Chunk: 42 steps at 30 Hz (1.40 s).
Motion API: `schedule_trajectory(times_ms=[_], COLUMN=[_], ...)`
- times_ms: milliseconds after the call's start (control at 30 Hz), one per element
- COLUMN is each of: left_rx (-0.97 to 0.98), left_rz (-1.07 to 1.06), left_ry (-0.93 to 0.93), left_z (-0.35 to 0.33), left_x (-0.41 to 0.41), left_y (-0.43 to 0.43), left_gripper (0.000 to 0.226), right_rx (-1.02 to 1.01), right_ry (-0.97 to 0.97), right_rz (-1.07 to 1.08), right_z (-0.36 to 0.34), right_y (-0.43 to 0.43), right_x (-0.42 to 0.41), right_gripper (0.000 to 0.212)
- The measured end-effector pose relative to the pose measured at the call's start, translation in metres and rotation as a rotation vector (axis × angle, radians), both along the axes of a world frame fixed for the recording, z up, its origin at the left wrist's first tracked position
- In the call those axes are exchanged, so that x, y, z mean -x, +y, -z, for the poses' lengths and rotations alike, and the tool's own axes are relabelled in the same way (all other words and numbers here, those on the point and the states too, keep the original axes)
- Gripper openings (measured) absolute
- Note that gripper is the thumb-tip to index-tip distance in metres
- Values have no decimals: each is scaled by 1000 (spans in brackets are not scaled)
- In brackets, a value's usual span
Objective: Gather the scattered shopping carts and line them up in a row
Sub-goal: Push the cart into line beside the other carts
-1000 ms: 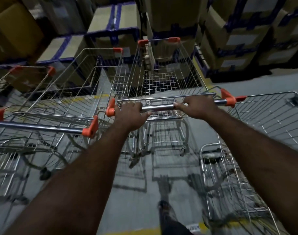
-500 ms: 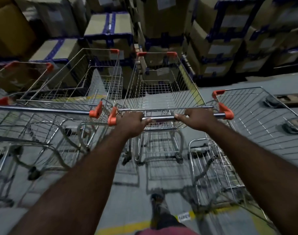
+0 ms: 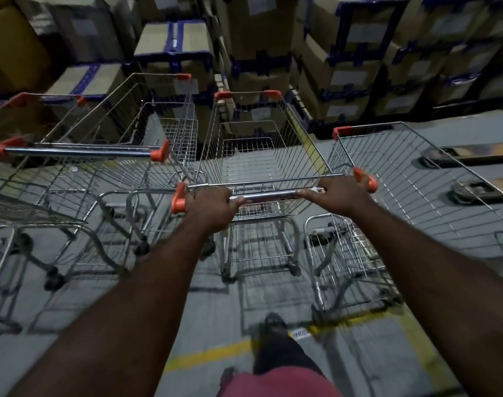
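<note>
While both your hands are wrapped round the chrome handle bar (image 3: 268, 193), you have the middle cart (image 3: 261, 156) in a firm two-handed hold: your left hand (image 3: 211, 206) is closed over the bar just inside its left orange end cap (image 3: 178, 199), and your right hand (image 3: 340, 191) is closed over it just inside the right orange end cap (image 3: 366, 179). The middle cart's basket runs straight away from you, its far rim close to the stacked cardboard boxes (image 3: 258, 47) with blue tape. Left of the middle cart, just beside it, stands the left cart (image 3: 124, 138), its handle a little farther from you than the bar you hold; whether the two baskets touch cannot be told. Further left of that one, the wire of another cart (image 3: 24, 121) shows at the edge of view. Right of the middle cart, close against it, sits the right cart (image 3: 416, 179), angled outward over the grey floor (image 3: 210, 316). Behind the middle cart, nearest you, a yellow floor line (image 3: 210, 353) crosses under your foot (image 3: 276, 322)
</note>
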<state>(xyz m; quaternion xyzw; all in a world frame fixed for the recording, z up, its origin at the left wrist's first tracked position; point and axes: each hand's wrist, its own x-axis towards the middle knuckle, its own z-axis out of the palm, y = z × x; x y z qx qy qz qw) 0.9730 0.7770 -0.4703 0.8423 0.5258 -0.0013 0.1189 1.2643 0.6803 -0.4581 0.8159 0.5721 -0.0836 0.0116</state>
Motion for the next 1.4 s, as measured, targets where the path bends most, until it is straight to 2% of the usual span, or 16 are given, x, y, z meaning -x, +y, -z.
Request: schedule_trajectory(times_ms=[233, 367, 533, 633, 767, 933, 1033, 1200, 1400], left_rx=[-1, -17, -36, -31, -6, -9, 8, 11, -20], left_rz=[-41, -60, -142, -180, -217, -215, -216, -221, -198], left_ry=[49, 77, 172, 189, 205, 194, 188, 189, 187], left_z=[4, 4, 2, 2, 4, 7, 7, 3, 10], left_x=[13, 15, 14, 13, 15, 22, 25, 26, 39], left_y=[-38, -62, -94, -114, -134, -151, -160, -175, -182], left_gripper=[59, 63, 80, 84, 93, 105, 103, 87, 96], right_rx=[32, 35, 66, 72, 52, 27, 18, 2, 25], right_ry=[45, 109, 100, 90, 83, 79, 91, 98, 122], right_rz=[-79, -123, -175, -202, -223, -233, -236, -238, -214], right_z=[6, -1, 1, 4, 7, 9, 8, 6, 2], right_y=[-29, -44, -70, -85, -102, -121, -131, -146, -164], right_x=[-7, -13, -13, -13, -14, -11, -6, -1, 10], right_gripper=[94, 115, 108, 114, 85, 84, 81, 73, 74])
